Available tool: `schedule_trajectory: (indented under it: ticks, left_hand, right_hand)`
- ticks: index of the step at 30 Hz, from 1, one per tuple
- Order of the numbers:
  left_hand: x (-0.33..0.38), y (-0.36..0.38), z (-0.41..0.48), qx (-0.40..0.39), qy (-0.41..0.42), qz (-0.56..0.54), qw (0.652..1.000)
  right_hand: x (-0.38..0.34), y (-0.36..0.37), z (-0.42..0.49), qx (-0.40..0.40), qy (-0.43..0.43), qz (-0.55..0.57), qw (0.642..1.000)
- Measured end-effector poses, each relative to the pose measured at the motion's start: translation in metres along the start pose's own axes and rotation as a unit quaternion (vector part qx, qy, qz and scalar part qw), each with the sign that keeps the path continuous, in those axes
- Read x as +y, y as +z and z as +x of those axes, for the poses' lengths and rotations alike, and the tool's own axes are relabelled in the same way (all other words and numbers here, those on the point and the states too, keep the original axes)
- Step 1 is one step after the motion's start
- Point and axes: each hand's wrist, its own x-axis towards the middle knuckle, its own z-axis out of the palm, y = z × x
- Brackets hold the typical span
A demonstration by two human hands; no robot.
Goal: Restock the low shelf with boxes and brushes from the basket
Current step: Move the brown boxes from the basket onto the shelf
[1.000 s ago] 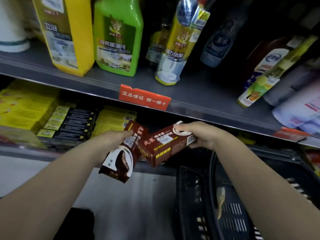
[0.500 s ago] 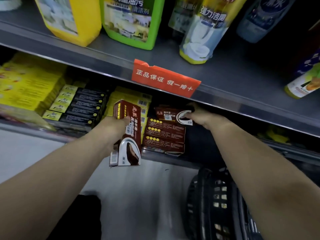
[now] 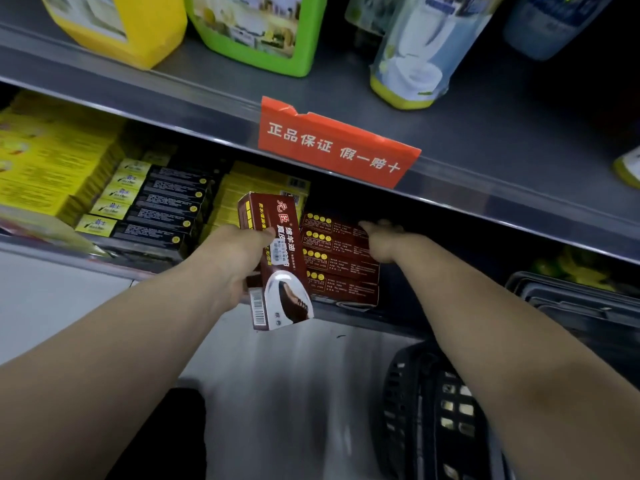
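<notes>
Left grip (image 3: pixel 239 261) clasps a brown cardboard shoe-polish box (image 3: pixel 280 271) just before the low grey metal shelf (image 3: pixel 86 258). Right grip (image 3: pixel 381 242) rests uncurled on the stacked brown boxes (image 3: pixel 339 268). Step: shelving. Next, probably, seat this box on the stack.

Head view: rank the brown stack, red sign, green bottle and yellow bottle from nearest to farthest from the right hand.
1. Brown stack: on the low shelf, touched by the right hand.
2. Red sign: on the upper shelf edge, just above the hand.
3. Green bottle: upper shelf, up and left.
4. Yellow bottle: upper shelf, farthest left.
</notes>
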Motion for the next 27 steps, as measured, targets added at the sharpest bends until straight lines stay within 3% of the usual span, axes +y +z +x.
schedule_trajectory:
  ticks: [2, 4, 7, 9, 13, 14, 15, 17, 18, 20, 23, 27]
  left_hand:
    - [0.0, 0.001, 0.0, -0.004, 0.002, 0.001, 1.0]
    - [-0.001, 0.003, -0.001, -0.009, 0.004, -0.003, 1.0]
    - [-0.001, 0.006, -0.004, -0.036, 0.01, -0.012, 0.999]
    - [-0.002, 0.008, -0.007, -0.074, 0.017, -0.008, 0.997]
    - [-0.005, 0.008, -0.009, -0.094, 0.074, 0.144, 0.982]
    - [-0.005, 0.007, -0.01, -0.09, 0.101, 0.199, 0.971]
    - [-0.005, 0.007, -0.011, -0.088, 0.125, 0.243, 0.958]
    - [-0.005, 0.006, -0.012, -0.094, 0.145, 0.277, 0.945]
    - [-0.005, 0.005, -0.013, -0.097, 0.151, 0.277, 0.944]
    - [-0.005, 0.005, -0.013, -0.101, 0.155, 0.273, 0.944]
    - [-0.005, 0.005, -0.011, -0.105, 0.162, 0.28, 0.94]
    - [-0.003, 0.004, -0.009, -0.111, 0.166, 0.271, 0.942]
  right_hand:
    - [-0.018, -0.011, -0.016, 0.029, -0.035, -0.002, 0.999]
    - [-0.038, -0.024, -0.04, 0.006, -0.106, 0.139, 0.985]
    - [-0.055, -0.032, -0.085, -0.141, -0.124, 0.412, 0.891]
    - [-0.053, -0.026, -0.104, -0.179, -0.125, 0.469, 0.856]
    - [-0.042, -0.015, -0.113, -0.122, -0.106, 0.544, 0.824]
    - [-0.039, -0.016, -0.109, -0.079, -0.09, 0.547, 0.829]
    - [-0.035, -0.017, -0.102, -0.022, -0.07, 0.503, 0.861]
    - [-0.026, -0.025, -0.087, 0.088, -0.041, 0.321, 0.942]
    - [-0.021, -0.029, -0.078, 0.13, -0.045, 0.233, 0.963]
    - [-0.013, -0.034, -0.059, 0.183, -0.059, 0.176, 0.965]
    - [-0.009, -0.032, -0.032, 0.236, -0.05, 0.191, 0.952]
    - [-0.017, -0.027, 0.003, 0.216, -0.047, 0.182, 0.958]
